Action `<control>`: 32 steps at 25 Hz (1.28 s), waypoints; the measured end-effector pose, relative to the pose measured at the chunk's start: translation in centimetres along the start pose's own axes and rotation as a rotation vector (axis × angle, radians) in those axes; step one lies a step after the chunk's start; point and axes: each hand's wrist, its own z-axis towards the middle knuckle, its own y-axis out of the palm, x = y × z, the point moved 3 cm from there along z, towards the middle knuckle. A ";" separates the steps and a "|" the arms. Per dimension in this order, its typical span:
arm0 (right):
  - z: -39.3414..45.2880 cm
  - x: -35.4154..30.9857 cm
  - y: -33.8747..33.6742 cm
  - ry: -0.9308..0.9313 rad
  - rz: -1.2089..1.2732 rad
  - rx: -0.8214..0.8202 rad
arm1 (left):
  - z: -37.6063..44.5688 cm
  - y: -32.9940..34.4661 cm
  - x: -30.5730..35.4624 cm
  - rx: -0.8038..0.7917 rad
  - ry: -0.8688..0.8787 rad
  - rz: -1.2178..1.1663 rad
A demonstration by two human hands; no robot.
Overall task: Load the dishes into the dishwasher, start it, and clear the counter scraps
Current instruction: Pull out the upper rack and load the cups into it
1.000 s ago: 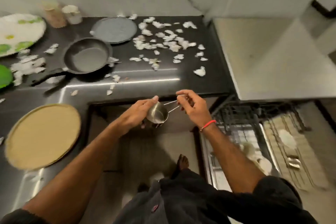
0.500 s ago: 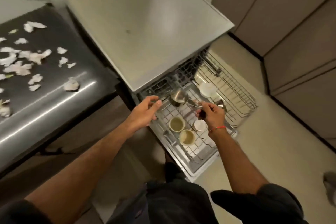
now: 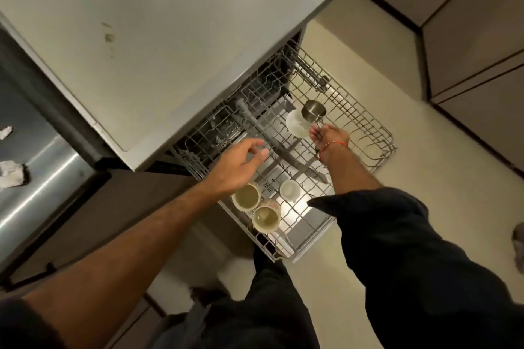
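- far left there's the dark desk [image 3: 42,167] with a few white scraps [image 3: 11,174] sitting on it; next to it the grey dishwasher top [image 3: 158,37]
- rack [image 3: 377,133] is pulled out over the floor; two mugs [image 3: 246,197] stand mouth-up and touching at its near left corner, a small white cup [image 3: 289,190] just right of them
- left hand [image 3: 238,163] hangs over the rack's left side just above the mugs; fingers loose and spread, nothing in them
- a white bowl [image 3: 296,125] sits further back in the rack
- right hand [image 3: 326,137], red thread on the wrist, pinches the wire handle of a steel measuring cup [image 3: 313,112]; the cup is tilted, over the back of the rack and overlapping the bowl; can't tell if they're touching
- brown cabinets [image 3: 467,22] along the right
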 end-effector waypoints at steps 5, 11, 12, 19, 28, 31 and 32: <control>3.8 -1.3 3.5 0.130 0.037 -0.008 | 2.2 0.4 -0.1 0.002 0.015 0.008; 5.0 -1.7 5.2 0.218 0.120 -0.113 | 2.2 -0.4 -2.0 0.021 -0.022 0.032; 4.8 -1.5 5.0 0.191 0.103 -0.111 | 2.0 -0.5 -2.3 0.027 -0.026 0.033; -1.3 2.2 4.7 -0.064 -0.205 -0.323 | -0.5 -1.9 -4.2 0.153 0.001 -0.017; -19.7 10.6 10.6 -0.311 -0.723 -0.919 | -11.6 -6.3 -9.4 0.549 -0.008 -0.201; -26.6 14.7 12.6 -0.388 -0.815 -1.036 | -17.3 -7.8 -12.8 0.690 0.015 -0.266; -28.8 16.2 13.1 -0.417 -0.835 -1.067 | -19.4 -8.3 -14.1 0.741 0.026 -0.286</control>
